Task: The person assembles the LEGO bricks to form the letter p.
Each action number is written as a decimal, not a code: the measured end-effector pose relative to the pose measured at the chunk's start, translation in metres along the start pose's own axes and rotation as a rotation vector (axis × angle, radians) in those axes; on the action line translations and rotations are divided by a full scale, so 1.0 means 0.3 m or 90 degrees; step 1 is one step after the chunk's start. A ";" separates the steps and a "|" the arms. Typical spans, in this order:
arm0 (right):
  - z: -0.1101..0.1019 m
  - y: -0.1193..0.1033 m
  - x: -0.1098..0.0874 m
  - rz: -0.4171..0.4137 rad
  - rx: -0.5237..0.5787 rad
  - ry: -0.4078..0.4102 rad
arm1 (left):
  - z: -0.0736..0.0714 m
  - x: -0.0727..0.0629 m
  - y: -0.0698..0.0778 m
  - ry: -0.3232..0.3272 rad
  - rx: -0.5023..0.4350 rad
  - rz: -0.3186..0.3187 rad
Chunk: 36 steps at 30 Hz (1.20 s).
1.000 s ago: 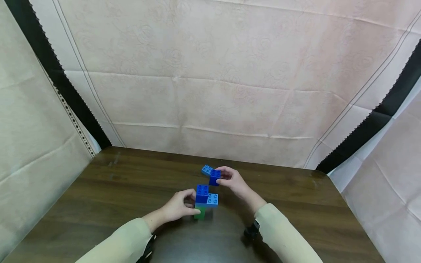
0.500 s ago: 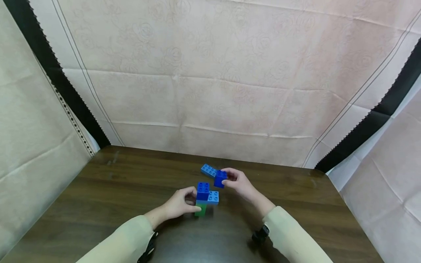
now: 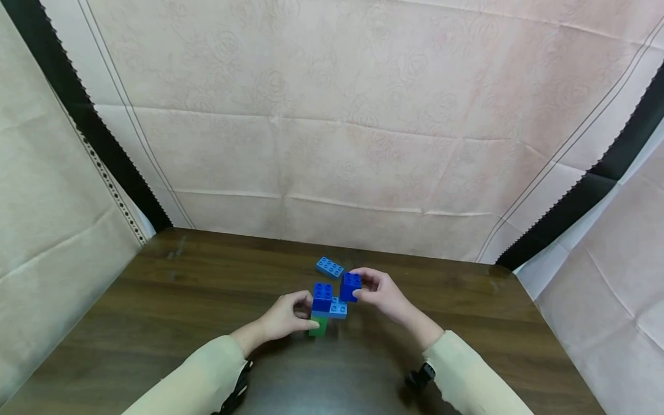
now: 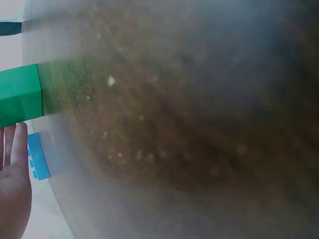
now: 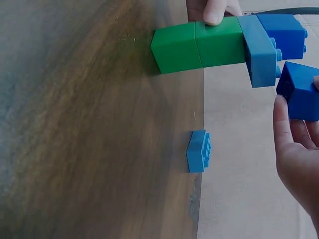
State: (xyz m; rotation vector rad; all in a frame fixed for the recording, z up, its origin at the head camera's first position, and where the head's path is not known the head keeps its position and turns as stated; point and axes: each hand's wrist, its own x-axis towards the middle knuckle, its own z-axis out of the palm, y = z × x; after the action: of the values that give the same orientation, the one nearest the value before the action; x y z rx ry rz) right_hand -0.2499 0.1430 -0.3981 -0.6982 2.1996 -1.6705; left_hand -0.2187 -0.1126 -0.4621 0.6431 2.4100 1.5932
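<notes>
My left hand point(image 3: 287, 316) grips an upright stack by its green bricks point(image 5: 219, 44), thumb on the near side. A light blue brick point(image 5: 261, 52) lies across the top of the green ones and juts out to the right. On its left half sits a dark blue brick point(image 3: 322, 297). Between the thumb and fingers of my right hand point(image 3: 381, 293) is a second dark blue brick point(image 5: 299, 94). It hangs close over the bare studs of the light blue brick, slightly tilted in the right wrist view. The left wrist view shows the green base point(image 4: 20, 94) beside my left fingers.
Farther back on the brown wooden table point(image 3: 233, 259) lies a loose light blue brick point(image 3: 329, 267), studs up. A pale patterned cloth point(image 3: 337, 144) hangs behind the table's far edge, with further cloth at both sides.
My right hand has moved right and a little nearer, bringing the dark blue brick from beside the loose brick to over the stack's jutting end. My left hand keeps its grip on the stack.
</notes>
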 end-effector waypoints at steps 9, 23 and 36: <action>0.004 0.005 -0.029 -0.018 -0.001 -0.020 | -0.004 0.000 0.008 -0.006 -0.004 -0.004; 0.018 0.005 -0.041 -0.063 -0.052 -0.028 | -0.005 0.001 0.008 -0.012 -0.011 -0.013; 0.031 -0.023 -0.050 -0.065 -0.126 -0.024 | -0.005 0.001 0.010 -0.005 -0.010 -0.020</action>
State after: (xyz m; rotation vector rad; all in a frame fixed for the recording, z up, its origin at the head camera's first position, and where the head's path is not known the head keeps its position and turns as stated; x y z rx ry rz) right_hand -0.2312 0.1421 -0.3950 -0.9001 2.3597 -1.4846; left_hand -0.2188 -0.1126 -0.4587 0.6060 2.3880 1.5919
